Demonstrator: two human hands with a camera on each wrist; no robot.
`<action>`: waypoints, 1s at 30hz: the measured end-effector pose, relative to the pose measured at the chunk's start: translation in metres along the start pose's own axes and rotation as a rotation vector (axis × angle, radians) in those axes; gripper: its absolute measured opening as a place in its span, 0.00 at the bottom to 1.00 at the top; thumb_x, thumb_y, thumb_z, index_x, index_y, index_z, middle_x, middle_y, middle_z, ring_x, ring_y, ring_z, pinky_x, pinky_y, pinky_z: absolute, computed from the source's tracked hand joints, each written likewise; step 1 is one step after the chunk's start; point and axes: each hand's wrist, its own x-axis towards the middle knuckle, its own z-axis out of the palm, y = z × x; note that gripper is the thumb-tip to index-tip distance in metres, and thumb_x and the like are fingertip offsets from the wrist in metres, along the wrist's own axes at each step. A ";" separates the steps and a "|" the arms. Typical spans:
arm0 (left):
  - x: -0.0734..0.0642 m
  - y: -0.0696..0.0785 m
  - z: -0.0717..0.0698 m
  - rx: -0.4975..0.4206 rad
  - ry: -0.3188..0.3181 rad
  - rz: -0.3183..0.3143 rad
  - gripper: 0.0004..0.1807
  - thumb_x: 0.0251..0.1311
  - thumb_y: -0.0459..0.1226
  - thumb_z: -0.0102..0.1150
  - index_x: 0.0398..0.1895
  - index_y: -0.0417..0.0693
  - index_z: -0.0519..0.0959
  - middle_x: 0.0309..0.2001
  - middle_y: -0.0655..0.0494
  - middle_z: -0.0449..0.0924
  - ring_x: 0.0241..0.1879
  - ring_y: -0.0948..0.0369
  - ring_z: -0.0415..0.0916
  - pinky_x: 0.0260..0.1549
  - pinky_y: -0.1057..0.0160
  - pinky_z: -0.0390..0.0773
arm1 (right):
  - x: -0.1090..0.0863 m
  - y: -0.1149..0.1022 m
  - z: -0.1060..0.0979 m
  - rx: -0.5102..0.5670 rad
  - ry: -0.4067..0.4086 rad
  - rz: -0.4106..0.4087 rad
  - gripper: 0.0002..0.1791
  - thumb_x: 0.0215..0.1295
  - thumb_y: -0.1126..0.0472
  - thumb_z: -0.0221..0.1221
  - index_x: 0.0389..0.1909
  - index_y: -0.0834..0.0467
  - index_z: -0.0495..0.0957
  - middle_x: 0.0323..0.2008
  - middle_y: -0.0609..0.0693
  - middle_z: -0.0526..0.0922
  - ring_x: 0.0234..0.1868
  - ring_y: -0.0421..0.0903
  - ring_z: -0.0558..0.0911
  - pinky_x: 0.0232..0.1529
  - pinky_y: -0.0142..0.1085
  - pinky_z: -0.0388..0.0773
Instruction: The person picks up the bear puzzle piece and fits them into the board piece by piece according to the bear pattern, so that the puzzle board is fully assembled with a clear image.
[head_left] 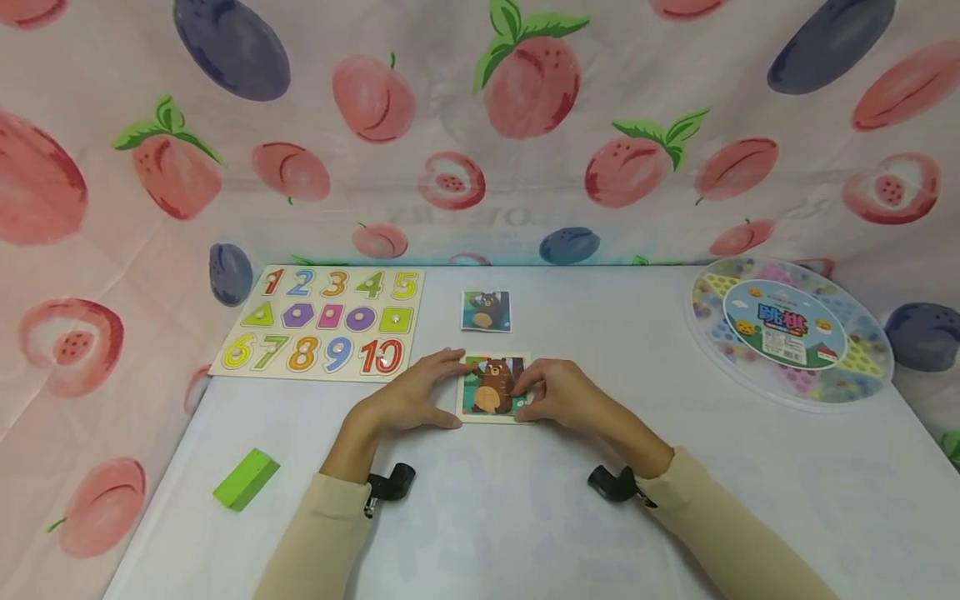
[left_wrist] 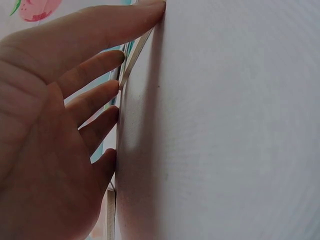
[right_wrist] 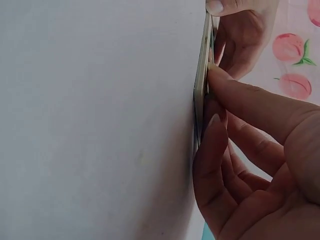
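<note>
A small square bear jigsaw puzzle [head_left: 491,387] with a pale frame lies flat on the white table between both hands. My left hand [head_left: 411,392] touches its left side, thumb at the near corner and forefinger at the far one; in the left wrist view its fingers [left_wrist: 97,97] reach out fairly straight. On the right side, my right hand [head_left: 566,396] pinches the puzzle's edge with curled fingers. The right wrist view has the thumb [right_wrist: 235,90] on the top face, with other fingers bent beside the edge. Behind the puzzle lies a matching bear picture card [head_left: 486,311].
At the back left lies a number and shape board [head_left: 318,323] with knobbed pieces. A green block [head_left: 246,479] sits at the left front. A round clear Chinese checkers case [head_left: 791,333] is at the back right. A fruit-print curtain [head_left: 450,108] hangs behind the table.
</note>
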 end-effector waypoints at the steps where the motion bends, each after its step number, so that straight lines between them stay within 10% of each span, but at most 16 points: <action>1: 0.000 0.000 0.000 0.001 0.001 0.000 0.42 0.52 0.39 0.77 0.73 0.54 0.71 0.82 0.54 0.53 0.84 0.48 0.44 0.81 0.41 0.50 | 0.000 0.000 0.000 -0.001 0.000 0.008 0.14 0.51 0.61 0.77 0.39 0.56 0.88 0.43 0.52 0.86 0.28 0.38 0.78 0.29 0.29 0.77; 30: -0.001 0.001 0.000 -0.014 0.003 -0.010 0.42 0.52 0.39 0.77 0.73 0.55 0.70 0.83 0.56 0.53 0.84 0.48 0.44 0.81 0.40 0.50 | 0.005 0.003 -0.005 0.013 -0.038 0.023 0.11 0.51 0.61 0.77 0.36 0.57 0.89 0.46 0.53 0.83 0.32 0.40 0.76 0.33 0.30 0.76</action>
